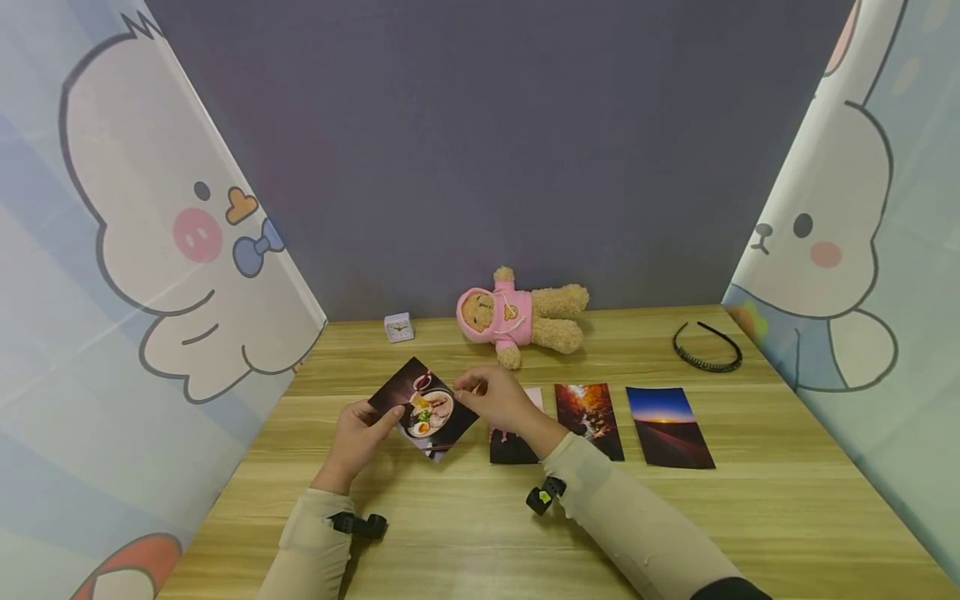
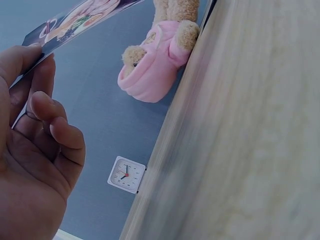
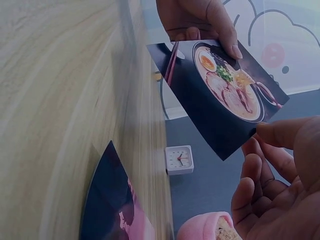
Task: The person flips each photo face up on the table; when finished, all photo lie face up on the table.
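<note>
A photo print of a ramen bowl (image 1: pixel 431 415) is held up off the table between both hands, turned at a slant. My left hand (image 1: pixel 358 437) pinches its left side, thumb on the picture face. At its right corner, the right hand (image 1: pixel 497 398) pinches the edge between thumb and index finger, as the right wrist view also shows. Under the right wrist lies a pink and black photo (image 1: pixel 516 446), partly hidden by that hand. To its right are an autumn forest photo (image 1: pixel 588 417) and a sunset photo (image 1: pixel 670 427), lying flat in a row.
A teddy bear in a pink hoodie (image 1: pixel 517 317) lies on its back along the rear wall. Left of it stands a small white clock (image 1: pixel 399 327). A black headband (image 1: pixel 708 364) rests at the back right of the wooden table (image 1: pixel 450 542). Cartoon-printed panels flank both sides.
</note>
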Available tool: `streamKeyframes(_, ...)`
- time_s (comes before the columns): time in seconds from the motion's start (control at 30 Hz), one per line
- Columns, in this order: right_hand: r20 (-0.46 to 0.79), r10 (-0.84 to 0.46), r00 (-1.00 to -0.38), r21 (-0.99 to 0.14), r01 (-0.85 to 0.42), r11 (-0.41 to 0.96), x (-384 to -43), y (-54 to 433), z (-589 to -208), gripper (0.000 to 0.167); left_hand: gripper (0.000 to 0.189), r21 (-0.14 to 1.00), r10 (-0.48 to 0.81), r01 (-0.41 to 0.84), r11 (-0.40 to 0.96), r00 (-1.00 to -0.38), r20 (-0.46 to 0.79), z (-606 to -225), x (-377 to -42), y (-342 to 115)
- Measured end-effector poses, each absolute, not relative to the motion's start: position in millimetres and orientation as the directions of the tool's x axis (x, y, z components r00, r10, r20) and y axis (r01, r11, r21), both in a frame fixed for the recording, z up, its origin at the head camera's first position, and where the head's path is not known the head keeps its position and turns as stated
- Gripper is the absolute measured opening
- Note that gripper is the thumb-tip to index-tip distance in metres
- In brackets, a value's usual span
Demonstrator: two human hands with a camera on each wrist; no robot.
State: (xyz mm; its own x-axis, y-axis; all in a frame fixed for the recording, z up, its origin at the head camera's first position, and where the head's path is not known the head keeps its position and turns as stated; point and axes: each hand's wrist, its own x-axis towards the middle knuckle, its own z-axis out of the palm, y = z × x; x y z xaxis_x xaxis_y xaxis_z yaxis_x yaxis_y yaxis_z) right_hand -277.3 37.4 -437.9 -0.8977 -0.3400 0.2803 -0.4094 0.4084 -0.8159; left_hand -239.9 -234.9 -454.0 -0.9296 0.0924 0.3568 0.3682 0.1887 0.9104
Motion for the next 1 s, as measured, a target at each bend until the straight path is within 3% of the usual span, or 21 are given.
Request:
streamKeyframes(0.4,0.245,-0.364,-0.899,-0.819,-0.393,0.419,-275.2,37.3,-437.8,0.006,0.015,0.911,0.08,0.363,0.196,-0.932,0.354,-456.6,-241.7,-235.3)
streamKeyframes(0.7,0.247,-0.372,-0.895,-0.822,-0.397,0.408,-273.2,35.9,-436.9,0.005,0.014,0.867,0.163,0.465,0.179,-0.883,0.44,-480.5,-259.2,-248.0)
streamKeyframes(0.93,0.243,-0.371,-0.896,-0.845,-0.384,0.374,-271.5,34.4,-435.2,0.004,0.002,0.878,0.15,0.458,0.136,-0.886,0.439,-481.9,-259.7,-248.5)
streamKeyframes(1.0,0.24,-0.374,-0.896,-0.855,-0.377,0.355,-271.1,34.0,-435.1,0.004,0.006,0.879,0.144,0.46,0.128,-0.885,0.442,-481.7,-259.8,-248.7)
